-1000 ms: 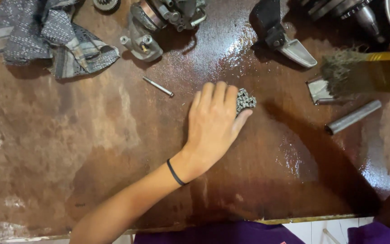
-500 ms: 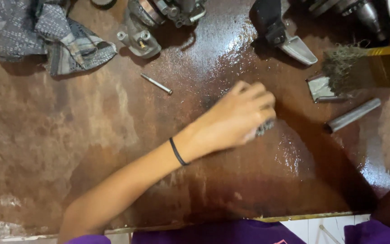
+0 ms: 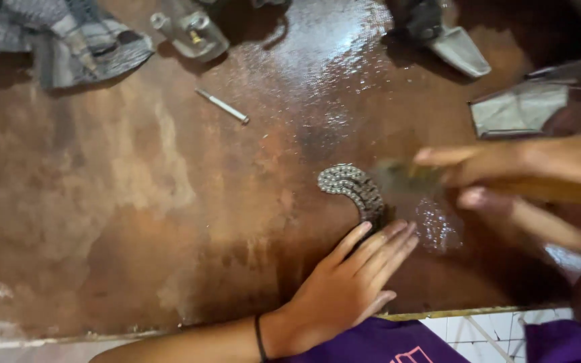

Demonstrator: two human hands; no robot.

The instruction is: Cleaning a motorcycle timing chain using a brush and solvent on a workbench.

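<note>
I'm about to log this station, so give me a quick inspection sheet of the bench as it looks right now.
Surface: brown table, worn and wet, with a glossy puddle near the middle.
Job's things: curved metal chain lying on the table; its near end sits at the left hand's fingertips.
Clutter: grey checked cloth at far left; metal part beside it; small metal pin; grey metal pieces at right.
Hands: left hand flat on the table, black wristband; right hand blurred, gripping a brush next to the chain.
Cables: nothing seen.
Surroundings: white tiled floor below the table edge.
</note>
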